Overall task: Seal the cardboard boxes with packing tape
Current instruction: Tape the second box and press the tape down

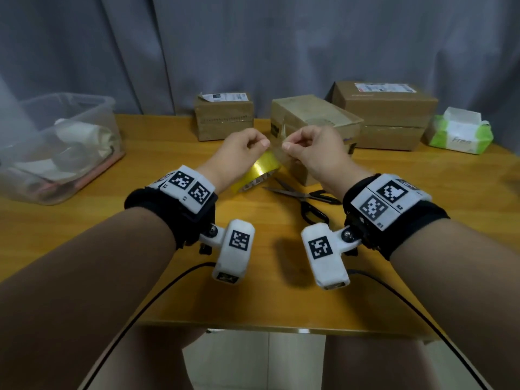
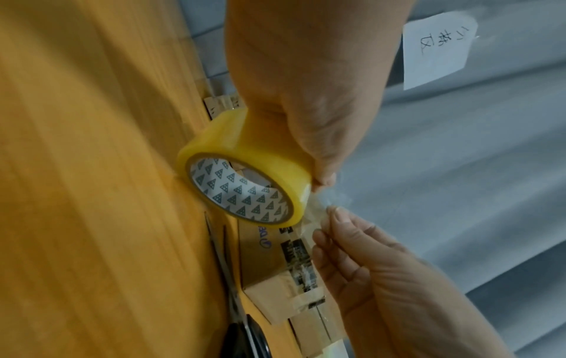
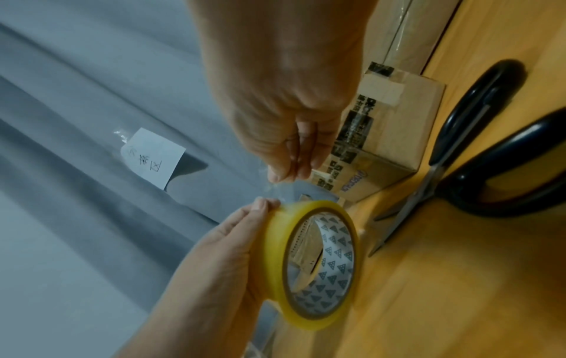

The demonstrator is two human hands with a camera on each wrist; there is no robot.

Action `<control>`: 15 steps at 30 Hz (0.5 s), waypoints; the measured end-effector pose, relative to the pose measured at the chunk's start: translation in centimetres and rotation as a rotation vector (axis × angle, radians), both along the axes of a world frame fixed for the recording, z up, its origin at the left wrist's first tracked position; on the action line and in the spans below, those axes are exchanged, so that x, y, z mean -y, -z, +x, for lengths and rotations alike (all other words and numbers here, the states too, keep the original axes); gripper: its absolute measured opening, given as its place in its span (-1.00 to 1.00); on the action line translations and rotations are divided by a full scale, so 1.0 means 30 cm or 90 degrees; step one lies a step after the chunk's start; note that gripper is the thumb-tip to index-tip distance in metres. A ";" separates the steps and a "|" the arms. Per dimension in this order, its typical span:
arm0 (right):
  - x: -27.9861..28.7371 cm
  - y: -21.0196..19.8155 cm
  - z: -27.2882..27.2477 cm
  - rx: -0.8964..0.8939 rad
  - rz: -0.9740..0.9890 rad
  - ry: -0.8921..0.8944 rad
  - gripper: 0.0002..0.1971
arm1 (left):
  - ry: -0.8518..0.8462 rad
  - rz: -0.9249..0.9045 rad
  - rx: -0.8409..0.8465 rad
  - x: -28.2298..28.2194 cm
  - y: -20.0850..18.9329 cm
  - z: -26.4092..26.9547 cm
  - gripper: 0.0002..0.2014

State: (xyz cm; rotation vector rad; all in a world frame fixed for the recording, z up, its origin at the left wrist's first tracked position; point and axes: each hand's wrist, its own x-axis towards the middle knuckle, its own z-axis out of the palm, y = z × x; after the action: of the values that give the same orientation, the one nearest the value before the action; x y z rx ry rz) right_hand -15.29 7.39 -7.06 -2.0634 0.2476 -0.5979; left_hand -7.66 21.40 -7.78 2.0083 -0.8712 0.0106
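My left hand (image 1: pixel 260 143) grips a roll of yellowish clear packing tape (image 1: pixel 259 171) above the table; the left wrist view shows the roll (image 2: pixel 245 174) held by its outer rim. My right hand (image 1: pixel 288 146) pinches the free tape end (image 1: pixel 277 144) between thumb and fingers, a short clear strip (image 3: pixel 275 191) peeled off the roll (image 3: pixel 306 266). Just behind the hands lies a long cardboard box (image 1: pixel 312 119). A small box (image 1: pixel 223 119) stands further left, and a large box (image 1: pixel 388 108) at the back right.
Black-handled scissors (image 1: pixel 304 198) lie open on the wooden table (image 1: pixel 84 235) under my right wrist. A clear plastic bin (image 1: pixel 56 147) with papers sits at the left. A green tissue pack (image 1: pixel 458 130) is at far right. Grey curtain behind.
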 end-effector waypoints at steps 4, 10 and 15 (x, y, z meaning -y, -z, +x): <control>0.010 0.006 -0.012 0.020 -0.025 0.023 -0.68 | -0.036 0.021 0.035 0.018 0.009 -0.004 -0.92; 0.005 0.019 -0.025 0.043 -0.070 -0.023 -0.81 | -0.046 0.050 0.059 0.036 0.014 -0.015 -0.92; -0.012 0.054 -0.006 0.058 -0.016 -0.016 -0.87 | -0.050 0.057 0.083 0.030 0.016 -0.028 -0.87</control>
State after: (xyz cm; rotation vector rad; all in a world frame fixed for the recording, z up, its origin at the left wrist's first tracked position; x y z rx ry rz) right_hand -15.46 7.75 -8.67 -2.0550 0.1619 -0.6810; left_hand -8.50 20.51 -8.27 2.1431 -0.8880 0.1506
